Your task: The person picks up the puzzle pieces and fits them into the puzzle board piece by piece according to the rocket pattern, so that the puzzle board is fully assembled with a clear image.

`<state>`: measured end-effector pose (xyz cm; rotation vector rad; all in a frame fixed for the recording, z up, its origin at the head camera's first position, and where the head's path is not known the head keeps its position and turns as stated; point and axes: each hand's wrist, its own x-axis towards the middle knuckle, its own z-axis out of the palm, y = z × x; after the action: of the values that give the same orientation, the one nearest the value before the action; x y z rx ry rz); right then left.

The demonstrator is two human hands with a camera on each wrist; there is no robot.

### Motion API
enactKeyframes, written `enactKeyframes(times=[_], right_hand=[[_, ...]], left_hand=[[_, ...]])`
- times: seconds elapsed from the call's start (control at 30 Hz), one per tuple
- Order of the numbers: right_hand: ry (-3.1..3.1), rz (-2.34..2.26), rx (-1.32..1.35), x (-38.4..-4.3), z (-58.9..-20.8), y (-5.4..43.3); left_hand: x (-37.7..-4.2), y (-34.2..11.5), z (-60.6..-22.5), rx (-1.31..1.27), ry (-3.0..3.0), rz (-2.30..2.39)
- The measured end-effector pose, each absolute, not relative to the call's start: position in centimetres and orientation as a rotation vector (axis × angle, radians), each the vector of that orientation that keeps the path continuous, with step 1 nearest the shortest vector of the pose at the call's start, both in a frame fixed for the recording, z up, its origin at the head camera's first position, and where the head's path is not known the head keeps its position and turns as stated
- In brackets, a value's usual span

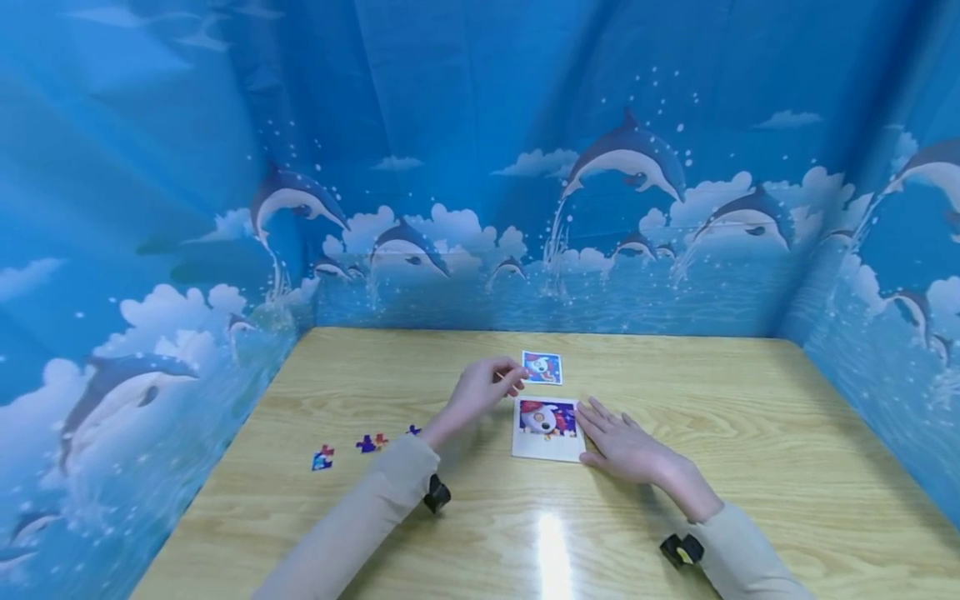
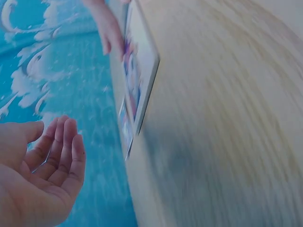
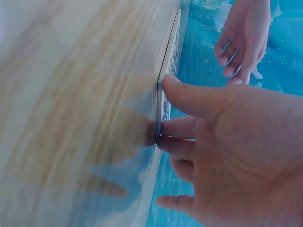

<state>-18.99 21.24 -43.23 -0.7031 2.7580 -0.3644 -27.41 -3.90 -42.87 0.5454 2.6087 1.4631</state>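
Observation:
A white puzzle board (image 1: 540, 450) lies flat on the table, a red, purple and white picture of joined pieces (image 1: 550, 419) across its upper part and a bare pale strip below. Along the board's right side, my right hand (image 1: 626, 447) is spread with fairly straight fingers; in the right wrist view its thumb and fingertips touch the board's edge. My left hand (image 1: 483, 387) hovers above the board's upper left, beside a small picture card (image 1: 551, 368). Its fingers (image 2: 68, 156) bend loosely in the left wrist view, and I see nothing held between them.
Loose puzzle pieces lie to the left on the wooden table (image 1: 675, 383): one blue and red piece (image 1: 323, 457), a purple and orange group (image 1: 371, 443), and a dark blue bit (image 1: 413, 430) partly behind the left forearm. A blue dolphin-print curtain (image 1: 480, 167) encloses the back and sides.

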Motion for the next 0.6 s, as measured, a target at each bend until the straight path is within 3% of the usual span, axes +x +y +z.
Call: enactKeyframes(times=[0.6], right_hand=[[2.741, -0.397, -0.693, -19.0, -43.1, 21.3]], left_hand=[[-25.3, -16.2, -40.7, 0.382, 2.737, 1.58]])
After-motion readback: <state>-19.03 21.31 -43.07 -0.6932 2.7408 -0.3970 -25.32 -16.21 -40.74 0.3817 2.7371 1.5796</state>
